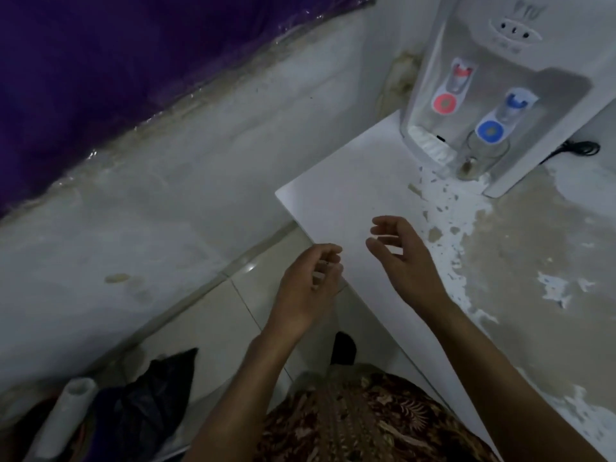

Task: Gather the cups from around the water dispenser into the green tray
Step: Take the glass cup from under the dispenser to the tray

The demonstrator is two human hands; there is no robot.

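Observation:
A clear glass cup [480, 158] stands on the drip tray of the white water dispenser [546, 105], under the blue tap. My left hand [310, 285] hovers over the near corner of the white counter [350, 181], fingers loosely curled, holding nothing that I can see. My right hand [403, 251] hangs just beside it over the counter, fingers apart and curved, empty. Both hands are well short of the cup. No green tray is in view.
The counter's right part is stained and flaking [520, 248]. A black cable [580, 149] lies right of the dispenser. Below left, on the tiled floor, sit a dark bag [156, 401] and a white roll [66, 415]. A worn wall with purple sheeting [100, 55] rises at left.

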